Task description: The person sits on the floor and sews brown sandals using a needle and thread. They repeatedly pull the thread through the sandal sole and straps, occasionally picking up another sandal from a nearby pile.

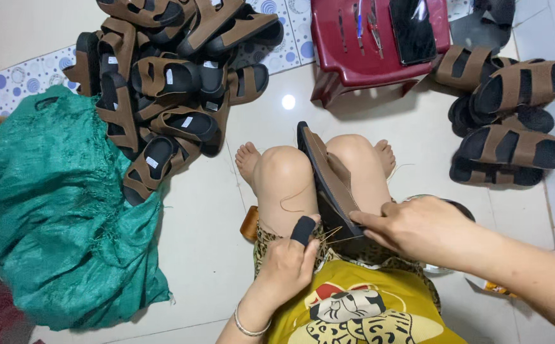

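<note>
A crumpled green woven sack sprawls on the pale tiled floor, with a heap of brown strapped sandals beside it and a dark red plastic stool beyond. Clamped between the seated person's knees stands a brown flat sandal; it looks light and bendy, best gripped along the sole's edge. The right hand closes around its near end. The left hand, black sleeve on its thumb, pinches a thin thread.
</note>
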